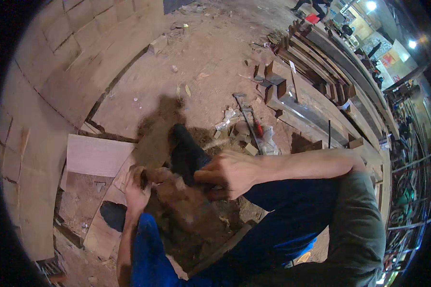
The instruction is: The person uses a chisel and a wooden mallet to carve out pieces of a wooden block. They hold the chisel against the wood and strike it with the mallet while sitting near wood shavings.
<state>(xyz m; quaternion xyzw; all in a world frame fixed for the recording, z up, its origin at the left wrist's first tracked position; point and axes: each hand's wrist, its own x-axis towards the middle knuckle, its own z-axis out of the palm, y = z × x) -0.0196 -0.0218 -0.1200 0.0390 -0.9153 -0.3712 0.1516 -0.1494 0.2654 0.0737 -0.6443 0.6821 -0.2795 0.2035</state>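
Observation:
Between my knees lies a rough reddish-brown block [184, 198], partly in shadow and blurred, looking like wood. My left hand [137, 193] is closed at its far left end, with the fingers curled round a brown tip. Over the block's right side, my right hand [232, 173] makes a fist, its forearm coming in from the right. What sits in that fist is hidden by the fingers and blur. A dark shoe [187, 150] stands just beyond the block, close to my right hand.
On the dirt floor ahead lie a long-handled metal tool [246, 115], a red-handled tool [258, 128] and clear plastic bags [269, 143]. Long beams [316, 112] are stacked to the right. A block wall [76, 57] rises at left, with a pale board [98, 155] near its foot. A person [316, 7] is far off.

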